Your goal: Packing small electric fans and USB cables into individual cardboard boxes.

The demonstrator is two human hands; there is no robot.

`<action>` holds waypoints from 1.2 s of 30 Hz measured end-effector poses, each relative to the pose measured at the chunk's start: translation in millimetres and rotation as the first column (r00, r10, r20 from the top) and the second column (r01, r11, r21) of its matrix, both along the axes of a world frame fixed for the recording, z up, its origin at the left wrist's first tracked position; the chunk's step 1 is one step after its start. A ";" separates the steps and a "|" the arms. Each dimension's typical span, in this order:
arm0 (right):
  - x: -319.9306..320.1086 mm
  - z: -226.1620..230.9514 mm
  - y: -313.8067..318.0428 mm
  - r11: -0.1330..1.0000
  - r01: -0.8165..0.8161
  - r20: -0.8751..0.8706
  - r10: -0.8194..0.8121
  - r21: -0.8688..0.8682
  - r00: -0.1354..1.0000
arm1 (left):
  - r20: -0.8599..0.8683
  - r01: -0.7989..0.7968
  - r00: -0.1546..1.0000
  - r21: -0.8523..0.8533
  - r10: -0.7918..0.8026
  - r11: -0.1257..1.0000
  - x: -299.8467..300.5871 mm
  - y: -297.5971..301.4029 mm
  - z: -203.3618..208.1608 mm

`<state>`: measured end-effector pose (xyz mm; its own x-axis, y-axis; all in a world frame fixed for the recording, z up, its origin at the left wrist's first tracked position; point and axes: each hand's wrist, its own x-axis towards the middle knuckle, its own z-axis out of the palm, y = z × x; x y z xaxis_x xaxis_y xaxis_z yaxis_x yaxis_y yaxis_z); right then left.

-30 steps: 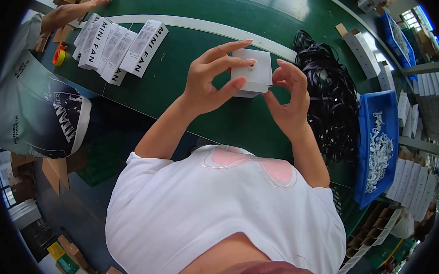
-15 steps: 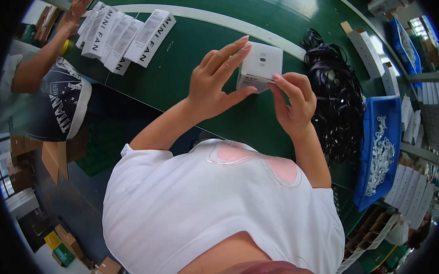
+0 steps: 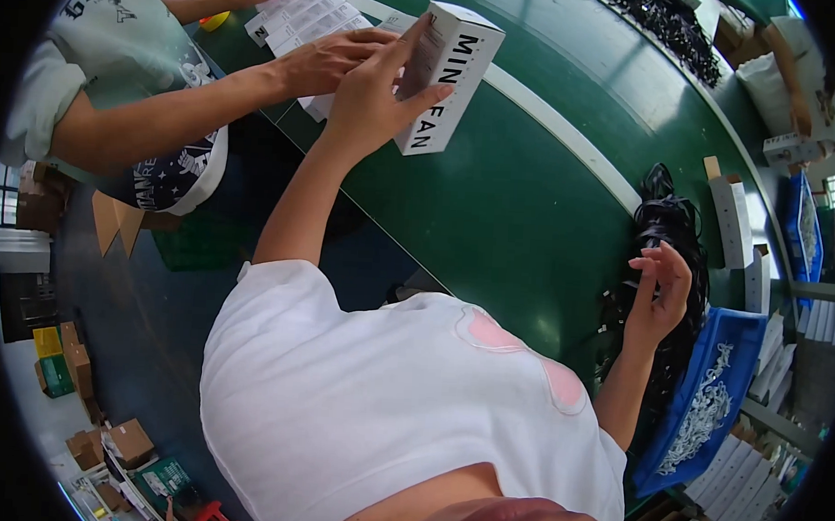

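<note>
My left hand (image 3: 376,96) is closed round a tall white carton (image 3: 450,85) with black lettering, gripping its left side and holding it tilted above the green table. Against that carton's left, a co-worker's hand (image 3: 328,66) reaches over a row of similar white cartons (image 3: 312,16), partly covering them. My right hand (image 3: 660,288) hangs at the right, holding nothing, its fingers loosely bent and apart. Under and beside it lies a bundle of shiny black cords (image 3: 669,225).
A blue bin (image 3: 655,471) of white cables stands at the right, with long white boxes (image 3: 731,223) beyond it. A pale strip (image 3: 562,141) crosses the green table (image 3: 512,227). Another person (image 3: 798,82) holds a carton at the far right.
My left hand has carried the carton left and up toward the row. My right hand has let go of it and moved right to the cords. The co-worker's arm has reached in.
</note>
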<state>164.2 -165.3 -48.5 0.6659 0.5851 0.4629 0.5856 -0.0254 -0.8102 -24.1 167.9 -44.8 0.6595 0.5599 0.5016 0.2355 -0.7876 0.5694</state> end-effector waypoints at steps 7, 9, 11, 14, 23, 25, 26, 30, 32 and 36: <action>12.2 2.2 -13.8 0.993 0.114 -0.119 -0.118 -0.034 0.986 | -0.435 0.151 0.897 0.141 -0.075 0.978 49.0 -24.4 -27.3; 13.6 4.3 -13.8 0.988 0.151 -0.125 -0.155 -0.039 0.980 | -0.440 0.213 0.894 0.258 -0.082 0.942 62.8 -27.0 -32.5; 19.0 7.8 -15.6 0.985 0.151 -0.077 -0.157 -0.082 0.985 | -0.389 0.189 0.921 0.405 -0.019 0.895 79.7 -29.2 -32.2; 37.2 15.8 -21.0 0.970 0.190 0.007 -0.191 -0.152 0.982 | -0.288 0.304 0.939 0.442 -0.187 0.844 105.2 -48.5 -32.2; 232.0 15.4 -141.5 0.553 0.685 0.547 -0.424 -0.475 0.722 | -0.200 0.815 0.562 -0.034 -0.802 0.579 127.5 -177.0 -45.8; 283.3 -4.0 -204.4 0.273 0.745 0.606 -0.447 -0.608 0.658 | -0.180 0.855 0.493 -0.080 -0.851 0.512 132.0 -194.3 -60.1; 306.5 -16.0 -226.1 0.250 0.763 0.621 -0.460 -0.596 0.635 | -0.171 0.857 0.485 -0.100 -0.857 0.505 131.8 -200.1 -63.3; 385.2 -63.7 -294.8 0.040 0.686 0.579 -0.501 -0.727 0.643 | -0.151 0.856 0.497 -0.080 -0.855 0.511 133.3 -209.3 -73.3; 397.0 -52.4 -250.4 -0.074 0.601 0.551 -0.500 -0.796 0.668 | -0.193 0.820 0.529 -0.131 -0.826 0.557 131.5 -209.1 -70.1; 412.9 -36.5 -234.8 -0.040 0.470 0.439 -0.434 -0.882 0.786 | -0.177 0.803 0.556 -0.138 -0.812 0.580 139.3 -218.4 -80.0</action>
